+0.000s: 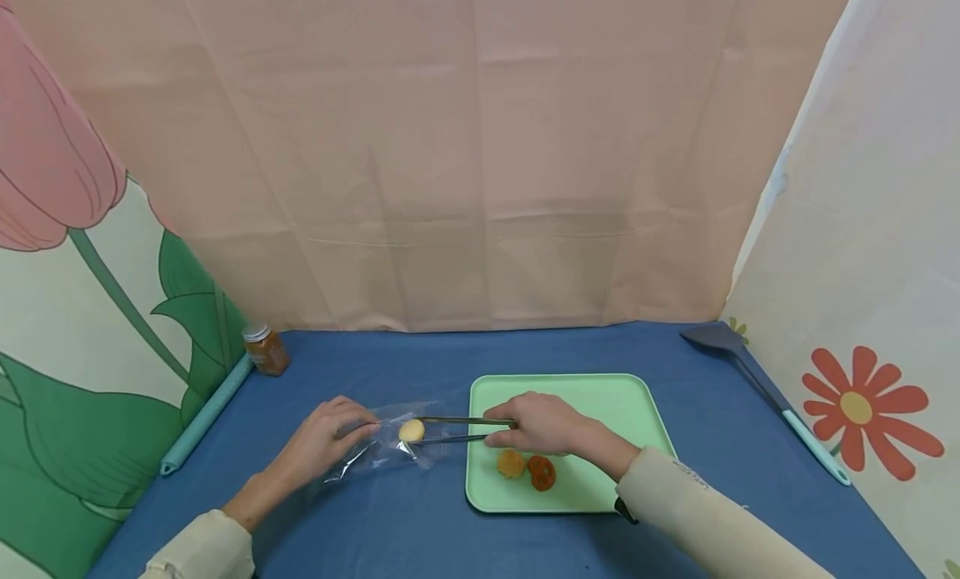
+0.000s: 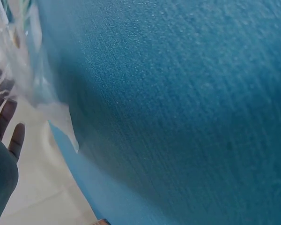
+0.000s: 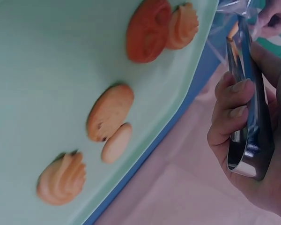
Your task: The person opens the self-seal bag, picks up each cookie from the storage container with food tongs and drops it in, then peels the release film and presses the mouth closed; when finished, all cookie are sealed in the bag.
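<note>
My left hand (image 1: 330, 437) grips the edge of a clear plastic bag (image 1: 375, 456) above the blue cloth. In the left wrist view the bag (image 2: 33, 84) hangs crinkled beside the fingers. My right hand (image 1: 543, 422) holds metal tongs (image 3: 254, 140), which reach leftward from over the green tray (image 1: 615, 396). Between the tong tips is a small, round, pale yellow cookie (image 1: 411, 431). It overlaps the bag; whether it is fully inside, I cannot tell. On the tray lie a swirled cookie (image 1: 511, 463) and a reddish-brown cookie (image 1: 542, 472).
More cookies, including an oval one (image 3: 110, 112) and another swirled one (image 3: 62, 180), lie on the tray. At the far left stands a brown jar (image 1: 267, 351) near a rolled teal sheet (image 1: 206, 416). A grey spatula (image 1: 750, 379) lies along the right edge.
</note>
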### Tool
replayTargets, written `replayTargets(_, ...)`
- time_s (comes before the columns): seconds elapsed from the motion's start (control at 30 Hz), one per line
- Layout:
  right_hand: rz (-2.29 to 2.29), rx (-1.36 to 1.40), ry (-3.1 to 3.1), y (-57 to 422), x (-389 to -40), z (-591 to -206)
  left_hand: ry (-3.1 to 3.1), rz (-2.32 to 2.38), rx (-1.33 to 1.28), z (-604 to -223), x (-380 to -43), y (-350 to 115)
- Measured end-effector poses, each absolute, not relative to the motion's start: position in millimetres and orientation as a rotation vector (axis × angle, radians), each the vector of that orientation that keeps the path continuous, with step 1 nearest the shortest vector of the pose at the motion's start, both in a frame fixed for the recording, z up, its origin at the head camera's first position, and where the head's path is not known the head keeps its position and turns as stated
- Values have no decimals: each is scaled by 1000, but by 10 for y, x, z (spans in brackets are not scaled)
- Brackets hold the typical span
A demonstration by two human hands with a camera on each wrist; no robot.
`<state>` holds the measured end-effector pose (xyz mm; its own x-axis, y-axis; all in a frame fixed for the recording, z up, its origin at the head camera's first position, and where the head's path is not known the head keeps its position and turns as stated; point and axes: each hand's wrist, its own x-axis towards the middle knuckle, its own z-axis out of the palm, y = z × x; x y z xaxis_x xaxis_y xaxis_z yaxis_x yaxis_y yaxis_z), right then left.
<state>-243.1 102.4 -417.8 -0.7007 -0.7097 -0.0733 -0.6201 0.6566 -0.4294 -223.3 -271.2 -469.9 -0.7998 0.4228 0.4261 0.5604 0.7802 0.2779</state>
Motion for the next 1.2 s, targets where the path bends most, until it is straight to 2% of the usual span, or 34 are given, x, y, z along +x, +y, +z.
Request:
replayTargets(0.83, -399, -1117, 2679, 469, -2490, -4211, -2637, -606, -782, -4705, -2255, -2708)
replayTargets(1.2, -382, -1040, 2687, 258, -2444, -4259, -2632, -616, -818, -4695, -2267, -2730)
